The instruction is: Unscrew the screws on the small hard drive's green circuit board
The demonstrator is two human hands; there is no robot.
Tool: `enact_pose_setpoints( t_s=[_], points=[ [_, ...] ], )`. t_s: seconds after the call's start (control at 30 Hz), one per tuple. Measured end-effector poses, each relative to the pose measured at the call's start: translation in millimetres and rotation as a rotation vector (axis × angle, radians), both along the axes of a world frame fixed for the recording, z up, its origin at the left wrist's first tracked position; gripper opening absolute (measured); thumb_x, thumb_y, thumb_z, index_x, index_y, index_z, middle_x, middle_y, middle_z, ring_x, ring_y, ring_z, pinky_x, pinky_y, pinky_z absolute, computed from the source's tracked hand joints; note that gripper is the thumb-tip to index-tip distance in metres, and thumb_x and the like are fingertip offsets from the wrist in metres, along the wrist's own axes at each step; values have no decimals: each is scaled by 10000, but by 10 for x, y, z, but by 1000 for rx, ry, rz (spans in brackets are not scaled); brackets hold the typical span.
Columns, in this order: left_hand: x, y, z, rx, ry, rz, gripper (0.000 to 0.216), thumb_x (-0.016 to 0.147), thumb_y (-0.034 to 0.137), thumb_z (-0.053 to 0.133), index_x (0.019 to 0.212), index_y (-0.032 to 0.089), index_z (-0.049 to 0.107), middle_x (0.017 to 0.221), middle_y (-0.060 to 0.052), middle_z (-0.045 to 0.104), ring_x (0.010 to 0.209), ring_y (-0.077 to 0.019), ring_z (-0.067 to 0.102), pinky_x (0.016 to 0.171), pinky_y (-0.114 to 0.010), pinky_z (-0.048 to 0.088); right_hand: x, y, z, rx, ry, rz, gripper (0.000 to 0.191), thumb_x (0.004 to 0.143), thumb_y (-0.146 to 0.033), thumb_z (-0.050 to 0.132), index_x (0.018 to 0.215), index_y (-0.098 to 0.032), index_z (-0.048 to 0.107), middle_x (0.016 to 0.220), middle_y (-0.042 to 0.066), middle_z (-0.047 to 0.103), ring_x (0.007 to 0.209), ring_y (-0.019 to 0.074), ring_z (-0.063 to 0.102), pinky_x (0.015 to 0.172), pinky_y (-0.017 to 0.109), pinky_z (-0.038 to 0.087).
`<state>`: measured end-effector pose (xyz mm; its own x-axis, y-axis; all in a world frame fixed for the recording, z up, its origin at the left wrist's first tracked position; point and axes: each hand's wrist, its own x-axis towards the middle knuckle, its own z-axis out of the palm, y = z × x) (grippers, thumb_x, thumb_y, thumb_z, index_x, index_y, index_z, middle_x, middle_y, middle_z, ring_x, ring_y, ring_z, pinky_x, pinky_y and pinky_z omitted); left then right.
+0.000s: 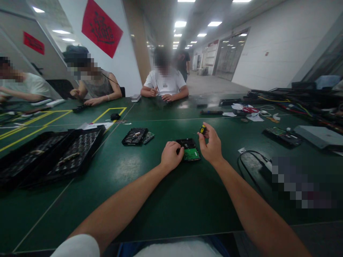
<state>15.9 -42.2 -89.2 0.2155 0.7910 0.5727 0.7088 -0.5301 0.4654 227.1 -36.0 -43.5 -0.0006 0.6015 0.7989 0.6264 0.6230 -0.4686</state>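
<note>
A hard drive (pixel 190 144) with a green circuit board on its near half lies on the green table in front of me. My left hand (pixel 172 156) grips its left edge, fingers curled and partly hidden from view. Just right of the drive, my right hand (pixel 211 144) is raised and pinches a short black-and-yellow screwdriver (pixel 203 129) by its handle. The shaft of the screwdriver cannot be made out. Farther left sits another black drive (pixel 134 136), with a loose circuit board (pixel 148 137) beside it.
Two black trays with rows of pockets (pixel 80 151) stand at the left. On the right are a grey box (pixel 320 136), a drive with an exposed board (pixel 282 136), a black cable (pixel 238 164) and bundled wires. Several people sit across the table.
</note>
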Motion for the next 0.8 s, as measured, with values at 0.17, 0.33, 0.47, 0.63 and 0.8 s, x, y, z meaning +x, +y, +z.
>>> enact_pose_setpoints(
  t_s=[0.17, 0.33, 0.47, 0.63, 0.8],
  points=[
    [1, -2, 11, 7, -6, 14, 143, 951, 264, 606, 845, 203, 681, 941, -75, 704, 987, -250, 620, 911, -408, 529, -4, -4, 0, -2, 1, -5, 493, 1017, -342, 563, 1493, -262, 466, 1353, 131, 627, 1072, 279, 695, 932, 494, 620],
    [-16, -9, 13, -10, -44, 34, 96, 937, 216, 606, 904, 196, 694, 974, -79, 709, 993, -246, 626, 921, -402, 529, 9, -5, 1, 5, -7, -11, 494, 1017, -343, 564, 1494, -261, 464, 1343, 132, 629, 1049, 277, 697, 916, 495, 626],
    [-18, 2, 0, -17, -40, -2, 89, 918, 197, 620, 908, 189, 707, 989, -80, 709, 1006, -241, 625, 932, -391, 531, 13, 1, -6, 7, -4, -13, 494, 1018, -349, 561, 1495, -262, 463, 1350, 133, 624, 1032, 270, 698, 908, 490, 628],
    [-5, 2, 5, -21, -38, 12, 132, 939, 241, 615, 895, 188, 728, 967, -83, 712, 1002, -247, 626, 924, -399, 537, 7, -12, 5, -9, -1, -12, 492, 1021, -357, 562, 1495, -273, 462, 1338, 127, 627, 1038, 272, 691, 902, 493, 627],
    [-1, -17, 27, 2, -51, 24, 202, 967, 286, 603, 856, 194, 743, 934, -79, 713, 970, -240, 634, 906, -396, 543, -1, -45, 48, 12, -13, -7, 467, 994, -382, 621, 1440, -284, 521, 1235, 105, 610, 993, 251, 675, 844, 449, 641]
  ],
)
